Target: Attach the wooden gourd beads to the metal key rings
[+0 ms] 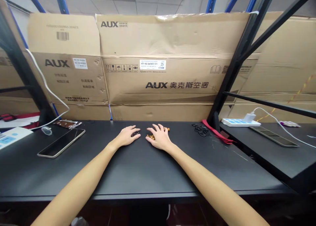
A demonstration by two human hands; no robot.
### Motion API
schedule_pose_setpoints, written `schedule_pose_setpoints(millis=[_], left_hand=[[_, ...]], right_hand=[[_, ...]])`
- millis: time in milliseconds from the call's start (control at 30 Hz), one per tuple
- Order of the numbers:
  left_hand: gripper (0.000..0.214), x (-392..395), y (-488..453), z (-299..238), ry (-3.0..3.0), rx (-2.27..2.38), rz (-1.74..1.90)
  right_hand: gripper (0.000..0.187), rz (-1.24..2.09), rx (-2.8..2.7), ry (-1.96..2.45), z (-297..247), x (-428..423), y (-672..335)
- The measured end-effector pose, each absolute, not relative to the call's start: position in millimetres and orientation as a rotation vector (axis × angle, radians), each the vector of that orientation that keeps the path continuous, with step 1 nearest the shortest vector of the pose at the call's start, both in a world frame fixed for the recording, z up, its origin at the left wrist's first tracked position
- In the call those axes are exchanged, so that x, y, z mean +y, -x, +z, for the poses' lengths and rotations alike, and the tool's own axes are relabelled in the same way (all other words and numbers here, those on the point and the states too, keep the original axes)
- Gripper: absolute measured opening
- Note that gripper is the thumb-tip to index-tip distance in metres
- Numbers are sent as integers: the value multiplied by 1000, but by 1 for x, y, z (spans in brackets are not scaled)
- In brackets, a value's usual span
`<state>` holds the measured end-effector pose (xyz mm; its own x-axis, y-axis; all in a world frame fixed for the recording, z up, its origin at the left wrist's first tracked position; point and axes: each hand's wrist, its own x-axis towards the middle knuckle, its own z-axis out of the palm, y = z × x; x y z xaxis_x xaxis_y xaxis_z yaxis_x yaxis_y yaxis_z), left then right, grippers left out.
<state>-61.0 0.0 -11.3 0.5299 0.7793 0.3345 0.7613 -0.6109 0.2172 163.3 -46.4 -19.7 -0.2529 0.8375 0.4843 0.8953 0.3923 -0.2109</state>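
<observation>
Black desk (145, 173) under both forearms. My left hand (126, 136) lies palm-down, fingers (130, 129) slightly spread, beside a small dark ring (135, 133); any hold on it cannot be told. My right hand (160, 138) arches over a string of brown beads (151, 137), fingers (158, 128) loosely covering it, grip unclear. Such small pieces want fingertip work. Farther left lies a smartphone (61, 142); to the right, black clips (201, 129) and a red strap (217, 132). Flattened AUX cartons (172, 54) stand behind.
</observation>
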Motion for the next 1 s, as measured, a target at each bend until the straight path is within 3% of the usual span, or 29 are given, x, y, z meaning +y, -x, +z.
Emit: schedule_pose_setpoints(millis=[200,433,567,633,700,1000], left_hand=[[38,11,61,-16,-2712,1340,719],[35,21,72,-16,-2653,1460,753],[36,24,74,-19,-2661,1479,744],[36,24,74,-20,-2670,1479,743],[35,25,74,-21,-2675,1481,738],[36,23,74,-21,-2655,1472,736]], right_hand=[[29,35,-2074,1613,-28,-33,-177],[19,25,-2056,1589,-25,-26,-200],[40,-90,-1985,1714,-24,-24,-206],[56,-55,-1971,1793,-24,-22,-208],[61,22,-1999,1845,-24,-19,-211],[29,14,-1979,1774,-24,-17,-213]])
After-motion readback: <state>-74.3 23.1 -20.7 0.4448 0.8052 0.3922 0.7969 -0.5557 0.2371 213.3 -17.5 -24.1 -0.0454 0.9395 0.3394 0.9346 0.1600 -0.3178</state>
